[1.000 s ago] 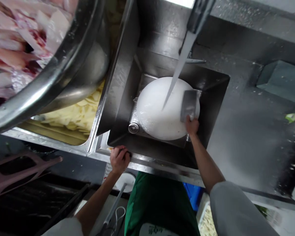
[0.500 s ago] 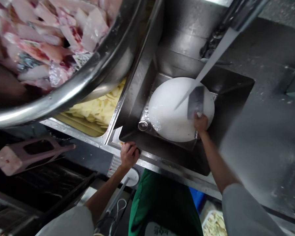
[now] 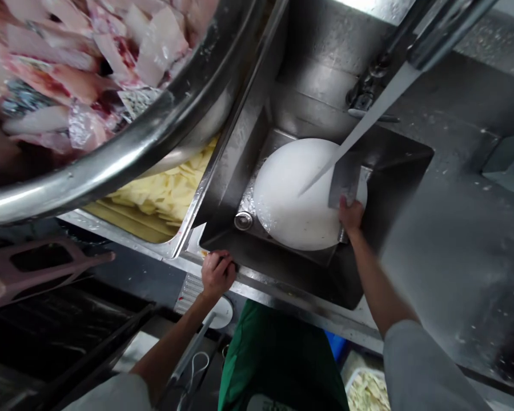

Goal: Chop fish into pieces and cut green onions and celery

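In the steel sink (image 3: 351, 285) lies a round white cutting board (image 3: 291, 194). My right hand (image 3: 351, 216) is closed around the handle of a cleaver (image 3: 344, 180), whose broad blade is laid over the right part of the board. A stream of water (image 3: 360, 134) falls from the faucet (image 3: 437, 45) onto the board, left of the blade. My left hand (image 3: 218, 273) is closed over the sink's front rim, near its left corner; the fingertips are partly hidden.
A big steel bowl (image 3: 154, 131) of raw fish pieces (image 3: 68, 68) fills the upper left. Beneath it, a steel pan holds pale yellow slices (image 3: 163, 191). A pink stool-like object (image 3: 43, 265) stands low on the left. A tub of pale slices (image 3: 368, 391) sits below the counter, right.
The cleaver has shifted slightly to the right over the board and its blade is more slanted. My left hand stays on the sink rim. The whole view has shifted a little.
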A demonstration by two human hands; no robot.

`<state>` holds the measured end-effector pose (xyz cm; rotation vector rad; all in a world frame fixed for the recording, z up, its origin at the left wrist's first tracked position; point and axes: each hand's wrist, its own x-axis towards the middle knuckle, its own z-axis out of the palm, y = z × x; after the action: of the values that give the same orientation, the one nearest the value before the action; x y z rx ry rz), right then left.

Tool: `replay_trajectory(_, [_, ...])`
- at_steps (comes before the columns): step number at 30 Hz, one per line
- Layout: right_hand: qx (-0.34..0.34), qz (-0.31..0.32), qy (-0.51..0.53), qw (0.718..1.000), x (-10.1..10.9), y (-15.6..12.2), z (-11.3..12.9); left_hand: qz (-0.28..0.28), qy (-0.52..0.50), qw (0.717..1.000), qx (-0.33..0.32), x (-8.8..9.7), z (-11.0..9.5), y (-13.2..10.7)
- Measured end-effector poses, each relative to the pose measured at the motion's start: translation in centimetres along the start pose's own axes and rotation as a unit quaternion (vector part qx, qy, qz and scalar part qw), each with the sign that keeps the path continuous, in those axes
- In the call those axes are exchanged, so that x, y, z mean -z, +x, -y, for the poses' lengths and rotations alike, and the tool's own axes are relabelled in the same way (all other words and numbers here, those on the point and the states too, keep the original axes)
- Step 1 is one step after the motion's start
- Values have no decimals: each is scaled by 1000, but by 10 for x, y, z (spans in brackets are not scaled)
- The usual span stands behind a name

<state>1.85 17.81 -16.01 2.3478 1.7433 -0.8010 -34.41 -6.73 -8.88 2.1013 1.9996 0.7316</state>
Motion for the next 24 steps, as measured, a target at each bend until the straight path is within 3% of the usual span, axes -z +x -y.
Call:
replay_trajectory(4, [48, 79, -21, 996, -24, -21, 31, 7, -4, 1000, 8, -1, 1, 0])
replay_trajectory(7, [94, 123, -49, 987, -23, -12, 49, 31, -7, 999, 31, -1, 2, -2])
replay_trajectory(11, [90, 59, -61, 992, -11, 15, 49, 45, -3, 998, 50, -2, 4, -6])
replay_trajectory(13, [116, 93, -63, 987, -15, 11, 51, 47, -8, 998, 52, -2, 4, -6])
replay_trajectory(16, [178, 191, -111, 959, -23, -6, 56, 54, -12, 997, 52, -1, 3, -5])
replay_trajectory(18, [182, 193, -134, 955, -23, -9, 56, 54, -3, 997, 51, 0, 2, -5])
replay_trajectory(21, [157, 144, -140, 967, -19, -6, 54, 50, 9, 997, 50, 0, 1, -5])
replay_trajectory(24, [219, 203, -176, 938, -17, -5, 52, 38, -1, 998, 46, -2, 1, -5])
